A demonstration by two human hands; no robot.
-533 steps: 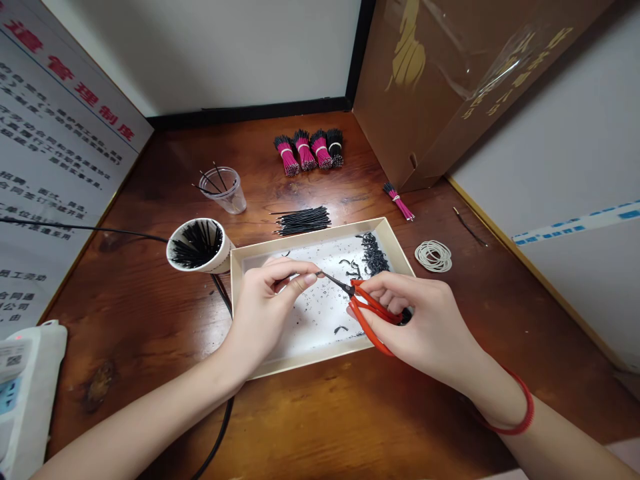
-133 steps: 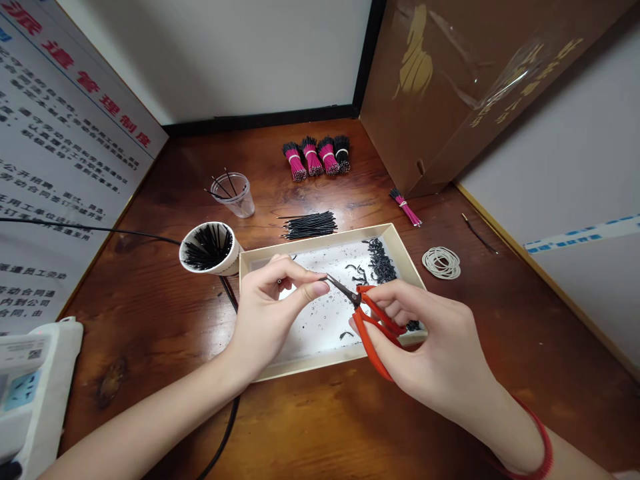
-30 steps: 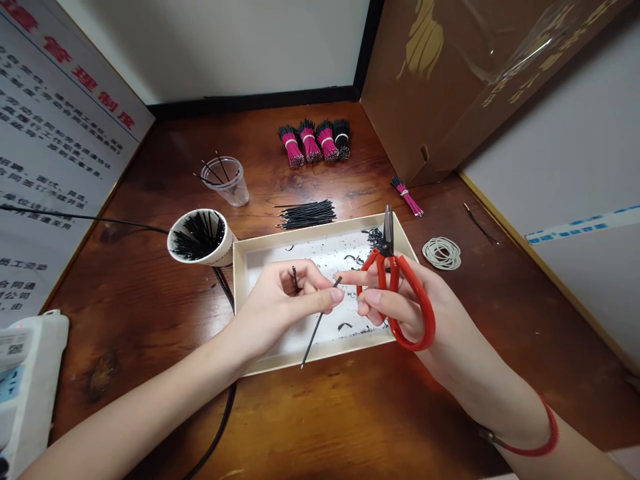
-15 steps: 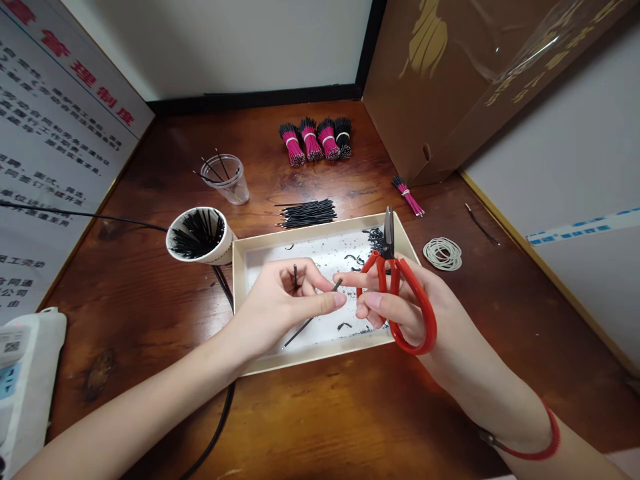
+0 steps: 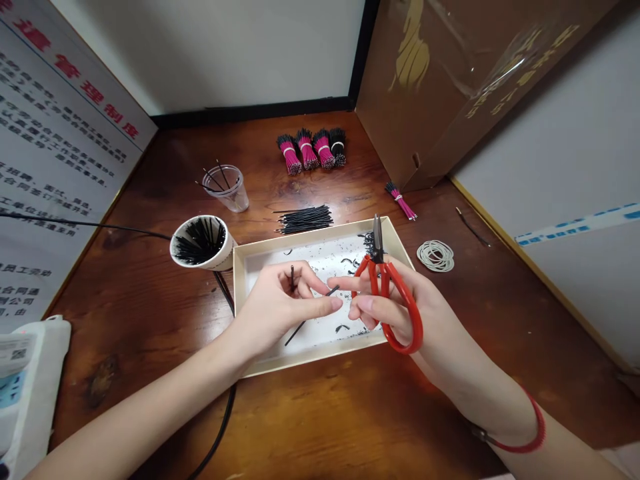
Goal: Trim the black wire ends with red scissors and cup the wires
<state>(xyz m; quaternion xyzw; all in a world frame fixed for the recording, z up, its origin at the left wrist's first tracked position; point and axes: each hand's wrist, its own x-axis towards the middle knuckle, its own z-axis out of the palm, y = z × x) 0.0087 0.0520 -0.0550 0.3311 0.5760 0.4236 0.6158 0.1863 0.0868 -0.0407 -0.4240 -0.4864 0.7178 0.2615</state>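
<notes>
Between thumb and index finger, my left hand (image 5: 280, 300) pinches a short black wire (image 5: 296, 332); a second dark wire end (image 5: 293, 275) sticks up by its curled fingers. My right hand (image 5: 400, 300) holds red-handled scissors (image 5: 385, 293), their blades pointing up and away. Its index fingertip is close to the pinched wire; whether it touches cannot be told. Both hands are over a shallow cream box (image 5: 310, 363) with a white bottom, where black clippings (image 5: 343, 328) are scattered.
Behind the box lie loose black wires (image 5: 306, 219) and banded wire bundles (image 5: 307, 150). A paper cup of wires (image 5: 200, 243) and a clear cup (image 5: 233, 193) stand left. Rubber bands (image 5: 435, 256), a small bundle (image 5: 401, 201) and a single wire (image 5: 473, 227) lie right; a power strip (image 5: 37, 373) lies front left.
The view has shifted slightly. The right hand and scissors are a little closer to the left hand; the grip on wire and scissors looks the same.
</notes>
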